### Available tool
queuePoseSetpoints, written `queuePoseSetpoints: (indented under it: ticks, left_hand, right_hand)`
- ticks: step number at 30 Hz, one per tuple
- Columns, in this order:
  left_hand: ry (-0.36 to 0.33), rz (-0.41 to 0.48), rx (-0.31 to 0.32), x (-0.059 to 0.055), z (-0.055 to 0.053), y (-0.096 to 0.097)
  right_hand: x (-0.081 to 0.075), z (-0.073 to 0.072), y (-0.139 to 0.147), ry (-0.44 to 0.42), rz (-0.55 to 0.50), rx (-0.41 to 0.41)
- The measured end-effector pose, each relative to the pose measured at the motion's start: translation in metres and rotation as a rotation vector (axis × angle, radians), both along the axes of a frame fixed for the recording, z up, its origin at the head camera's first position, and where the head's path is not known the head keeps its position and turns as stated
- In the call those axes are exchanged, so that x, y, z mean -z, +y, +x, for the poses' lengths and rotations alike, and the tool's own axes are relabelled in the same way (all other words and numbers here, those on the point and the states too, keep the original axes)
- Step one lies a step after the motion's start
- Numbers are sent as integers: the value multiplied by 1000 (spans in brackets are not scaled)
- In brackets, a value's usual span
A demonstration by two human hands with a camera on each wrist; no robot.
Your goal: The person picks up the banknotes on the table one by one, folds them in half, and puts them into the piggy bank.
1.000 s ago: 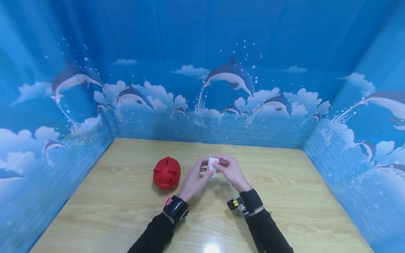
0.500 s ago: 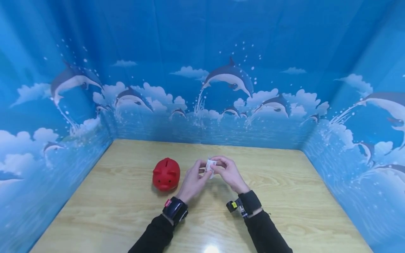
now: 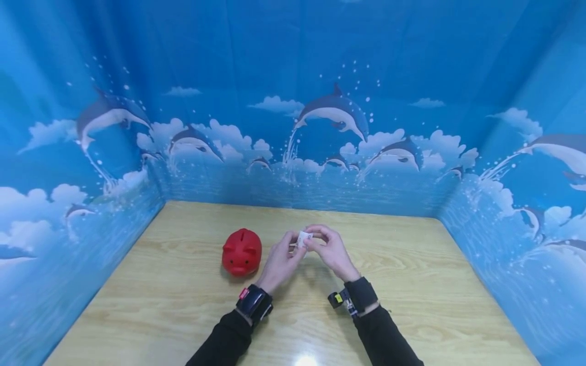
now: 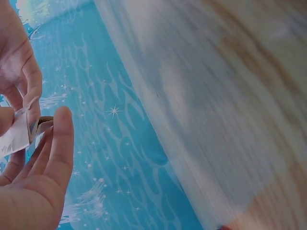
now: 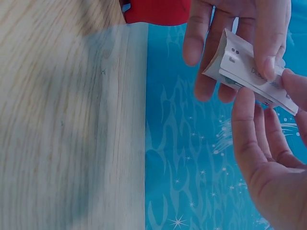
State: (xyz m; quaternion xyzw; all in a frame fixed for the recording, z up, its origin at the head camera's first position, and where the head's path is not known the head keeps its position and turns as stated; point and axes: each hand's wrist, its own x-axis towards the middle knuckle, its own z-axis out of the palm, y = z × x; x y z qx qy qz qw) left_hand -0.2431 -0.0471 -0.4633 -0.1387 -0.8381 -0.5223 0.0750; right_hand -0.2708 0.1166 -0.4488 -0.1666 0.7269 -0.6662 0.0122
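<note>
A small whitish folded paper, which looks like a banknote (image 3: 302,238), is held between both hands above the table. In the right wrist view the folded banknote (image 5: 247,62) shows printed letters and dark dots on its upper face, with a layered fold along its edge. My left hand (image 3: 278,262) pinches it, thumb on top and fingers beneath. From the other side my right hand (image 3: 334,252) also pinches it between thumb and fingers. A red piggy bank (image 3: 241,253) stands left of my left hand, its slot on top.
A light wood-grain table (image 3: 412,284) lies under the hands. Blue curtains (image 3: 256,61) printed with dolphins and clouds close off the back and both sides. Each wrist wears a dark band with a camera.
The visible face of the banknote has become a little smaller as my fingers shift on it. Both hands stay in nearly the same place; the piggy bank has not moved.
</note>
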Motion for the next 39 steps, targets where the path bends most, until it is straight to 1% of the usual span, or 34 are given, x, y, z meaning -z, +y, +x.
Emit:
queuePoseSetpoints:
  ticks: [6,10,13,17,24,27,32,36,37,39]
  left_hand:
    - [10,-27,-11,0,0,0]
    - [9,-14,-5,1,0,0]
    - [11,-1,4,1,1,0]
    - [17,-1,1,0,1,0]
    - [20,-7,-9,1,1,0]
    - [21,-8,-10,2,1,0]
    - [18,12,5,2,1,0]
    - [0,20,12,3,0,0]
    - [-7,21,12,3,-1,-1]
    - [-20,20,10,3,-1,-1]
  right_hand:
    - [2,0,0,21,8,17]
    - [3,-1,0,36,42,29]
    - [3,-1,0,22,54,33]
    - [1,-1,0,5,53,39]
    - [2,-2,2,-29,89,18]
    - [2,-2,2,-47,80,15]
    - [3,-3,3,-40,55,28]
    - [3,-2,3,-37,45,28]
    - [-1,0,2,-44,44,26]
    - [-2,1,2,-48,45,23]
